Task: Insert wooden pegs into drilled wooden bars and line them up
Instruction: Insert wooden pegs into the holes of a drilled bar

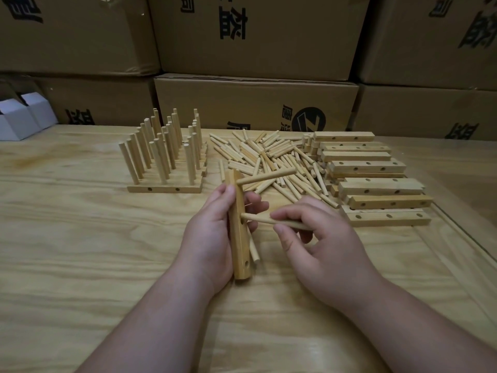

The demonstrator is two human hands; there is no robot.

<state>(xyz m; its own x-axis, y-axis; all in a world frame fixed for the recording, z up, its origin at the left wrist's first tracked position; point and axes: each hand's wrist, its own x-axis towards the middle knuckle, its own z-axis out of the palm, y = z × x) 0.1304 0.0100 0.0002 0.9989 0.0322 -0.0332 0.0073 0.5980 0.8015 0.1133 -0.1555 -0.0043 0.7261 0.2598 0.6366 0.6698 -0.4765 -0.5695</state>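
My left hand (212, 235) grips a drilled wooden bar (240, 246) held on end above the table. One peg (266, 176) sticks out of the bar's upper hole to the right. My right hand (320, 243) pinches a second peg (271, 221) whose tip is at the bar's middle hole. Another peg (254, 250) shows behind the bar, under my left fingers. The bar's lowest hole is empty.
Finished bars with upright pegs (164, 154) stand in rows at the left. A loose heap of pegs (271, 160) lies in the middle, and stacked drilled bars (376, 179) lie at the right. Cardboard boxes (255, 100) wall the table's far edge. White boxes (24, 117) stand far left.
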